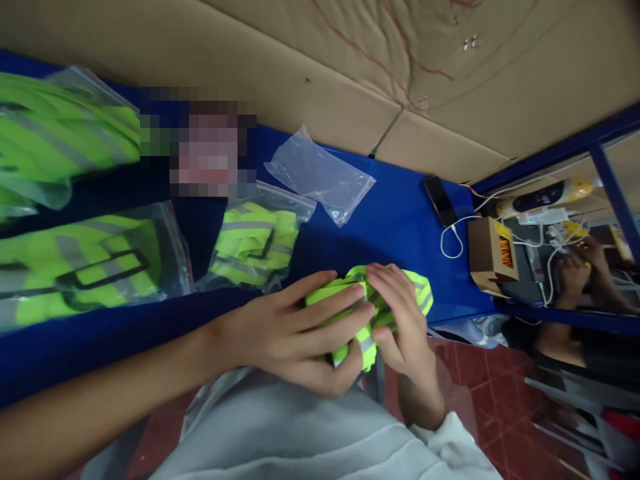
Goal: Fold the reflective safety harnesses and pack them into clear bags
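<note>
A neon-yellow, grey-striped fabric bundle [369, 357] is gripped by the left hand [305, 333], fingers parted, and right hand [407, 323], fingers bent.

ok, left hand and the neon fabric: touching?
Touching: the head view shows the left hand with its fingers laid across the neon fabric.

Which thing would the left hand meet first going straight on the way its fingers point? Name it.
The right hand, most likely: it lies just beyond the left hand, on the same yellow-green bundle. Depth is unclear, so a pass over it is possible.
</note>
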`<action>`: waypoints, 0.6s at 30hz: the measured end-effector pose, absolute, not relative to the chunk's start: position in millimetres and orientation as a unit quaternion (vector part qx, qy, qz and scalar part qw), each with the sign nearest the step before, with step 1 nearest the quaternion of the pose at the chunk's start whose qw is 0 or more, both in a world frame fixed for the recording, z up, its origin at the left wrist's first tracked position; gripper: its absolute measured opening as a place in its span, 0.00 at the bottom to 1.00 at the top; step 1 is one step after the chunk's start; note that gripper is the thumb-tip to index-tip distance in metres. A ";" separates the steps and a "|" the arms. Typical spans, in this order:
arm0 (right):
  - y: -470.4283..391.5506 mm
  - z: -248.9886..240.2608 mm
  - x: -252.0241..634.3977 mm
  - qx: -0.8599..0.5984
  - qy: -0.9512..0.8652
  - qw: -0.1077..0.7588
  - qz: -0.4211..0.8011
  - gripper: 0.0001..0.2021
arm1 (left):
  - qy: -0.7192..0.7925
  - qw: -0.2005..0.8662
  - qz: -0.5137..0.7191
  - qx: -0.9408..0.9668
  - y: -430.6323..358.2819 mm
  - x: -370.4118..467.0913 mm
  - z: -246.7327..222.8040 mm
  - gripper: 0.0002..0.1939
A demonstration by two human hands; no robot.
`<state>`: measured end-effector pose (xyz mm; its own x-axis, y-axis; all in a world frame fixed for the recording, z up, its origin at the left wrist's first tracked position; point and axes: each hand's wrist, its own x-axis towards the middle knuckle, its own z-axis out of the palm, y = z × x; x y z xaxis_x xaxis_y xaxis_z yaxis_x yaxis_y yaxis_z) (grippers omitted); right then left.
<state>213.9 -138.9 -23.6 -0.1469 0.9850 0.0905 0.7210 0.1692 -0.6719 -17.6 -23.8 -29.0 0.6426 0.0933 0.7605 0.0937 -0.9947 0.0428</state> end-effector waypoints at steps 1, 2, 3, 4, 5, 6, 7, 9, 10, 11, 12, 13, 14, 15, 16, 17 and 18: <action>-132.2 -23.6 211.3 -0.586 -0.720 0.269 0.257 0.24 | -0.047 -0.010 -0.433 -0.900 -25.2 -18.9 -27.8 0.10; -124.5 -23.9 209.3 -0.572 -0.725 0.272 0.271 0.25 | -0.049 -0.022 -0.445 -0.894 -26.1 -19.7 -26.9 0.12; -116.7 -24.4 207.9 -0.551 -0.730 0.282 0.288 0.25 | -0.055 -0.033 -0.455 -0.888 -26.4 -20.0 -26.4 0.13; -109.6 -25.1 207.0 -0.529 -0.734 0.295 0.308 0.26 | -0.062 -0.042 -0.462 -0.884 -26.3 -19.8 -26.2 0.14; -103.9 -26.0 206.5 -0.506 -0.735 0.309 0.329 0.27 | -0.067 -0.048 -0.471 -0.878 -25.9 -19.2 -26.5 0.14; -99.7 -27.1 206.4 -0.484 -0.734 0.323 0.349 0.29 | -0.066 -0.050 -0.480 -0.873 -25.6 -18.5 -27.2 0.14; -97.0 -28.3 206.6 -0.462 -0.734 0.339 0.364 0.31 | -0.064 -0.050 -0.482 -0.872 -25.4 -17.7 -28.4 0.14; -95.0 -31.1 207.8 -0.421 -0.736 0.362 0.388 0.35 | -0.066 -0.058 -0.474 -0.876 -26.3 -16.5 -31.4 0.15; -95.0 -32.6 208.7 -0.402 -0.736 0.370 0.400 0.36 | -0.069 -0.067 -0.467 -0.879 -27.5 -16.0 -32.9 0.16; -95.2 -34.0 209.6 -0.386 -0.733 0.377 0.415 0.38 | -0.071 -0.075 -0.459 -0.883 -28.9 -15.6 -34.1 0.17; -95.6 -35.4 210.8 -0.378 -0.724 0.378 0.436 0.39 | -0.069 -0.083 -0.453 -0.885 -30.5 -15.0 -34.9 0.18; -96.1 -36.7 212.0 -0.379 -0.711 0.374 0.460 0.39 | -0.066 -0.090 -0.451 -0.885 -32.2 -14.3 -35.2 0.19; -96.8 -37.9 213.3 -0.385 -0.694 0.365 0.487 0.39 | -0.067 -0.094 -0.450 -0.885 -33.9 -13.4 -35.2 0.19; -97.9 -39.0 214.8 -0.391 -0.674 0.354 0.517 0.39 | -0.071 -0.097 -0.448 -0.886 -35.4 -12.2 -34.9 0.18; -99.3 -39.9 216.4 -0.397 -0.651 0.342 0.550 0.39 | -0.084 -0.100 -0.446 -0.885 -36.6 -10.8 -34.7 0.17; -101.1 -40.4 218.3 -0.406 -0.621 0.338 0.580 0.37 | -0.102 -0.105 -0.448 -0.882 -37.3 -9.5 -34.8 0.16; -103.2 -40.2 220.5 -0.417 -0.588 0.341 0.603 0.35 | -0.121 -0.110 -0.450 -0.878 -37.4 -8.2 -35.4 0.15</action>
<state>220.5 -103.2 -40.2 -0.4188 0.9023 -0.1025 0.0794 -0.0761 -0.9939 -8.2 -37.4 -35.4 0.5653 0.3111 0.7639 0.1134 -0.9467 0.3016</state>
